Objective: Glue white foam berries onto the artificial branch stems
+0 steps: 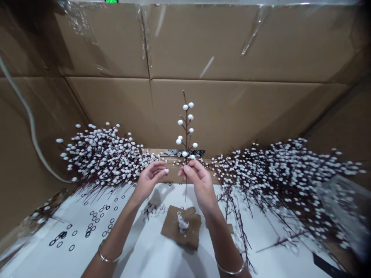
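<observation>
A white-beaded berry stem (186,131) stands upright, clamped in the right hand's (200,183) grip, while the left hand's (149,180) grip pinches together on a single white bead (166,170). Below them, a cardboard scrap (181,227) and black rings (92,224) lie on the white surface (174,264), with heaped berry sprays (101,154) behind. A green display (111,1), cut off at the top edge, is unreadable.

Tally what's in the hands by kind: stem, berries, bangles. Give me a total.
Berry stem in the right hand: 1
White berries on that stem: 10
White berry at the left hand: 1
Bangles: 2
Total: 14
</observation>
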`<state>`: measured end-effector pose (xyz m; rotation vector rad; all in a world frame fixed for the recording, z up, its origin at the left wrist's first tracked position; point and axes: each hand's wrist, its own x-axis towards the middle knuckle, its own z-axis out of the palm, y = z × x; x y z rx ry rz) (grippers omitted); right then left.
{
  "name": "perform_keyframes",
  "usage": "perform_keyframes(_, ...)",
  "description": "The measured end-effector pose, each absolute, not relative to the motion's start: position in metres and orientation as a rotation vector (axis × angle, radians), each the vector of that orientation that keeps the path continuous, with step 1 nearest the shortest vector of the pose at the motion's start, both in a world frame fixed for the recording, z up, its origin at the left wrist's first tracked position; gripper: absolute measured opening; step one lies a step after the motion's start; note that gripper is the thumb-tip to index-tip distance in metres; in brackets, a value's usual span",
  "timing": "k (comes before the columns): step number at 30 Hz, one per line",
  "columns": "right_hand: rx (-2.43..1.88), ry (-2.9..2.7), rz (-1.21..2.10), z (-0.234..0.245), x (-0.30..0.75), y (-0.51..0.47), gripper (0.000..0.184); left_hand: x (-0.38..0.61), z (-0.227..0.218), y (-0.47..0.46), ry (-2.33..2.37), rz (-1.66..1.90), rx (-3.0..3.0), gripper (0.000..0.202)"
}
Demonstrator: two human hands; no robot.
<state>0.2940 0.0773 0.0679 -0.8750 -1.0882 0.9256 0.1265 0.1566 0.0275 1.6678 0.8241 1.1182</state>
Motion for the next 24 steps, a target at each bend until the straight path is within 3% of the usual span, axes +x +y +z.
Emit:
perform_keyframes(6, -0.846, -1.192, 0.912, 0.064, 0.280, 0.077, 0.015, 0.150, 0.045, 0.135, 0.623, 1.395, 1.249, 0.023)
perform_keyframes(24, -0.848, -1.213, 0.744, 0.055, 0.276, 0.077, 0.011, 0.164, 0.052, 0.118, 0.553, 1.435, 1.039, 0.021)
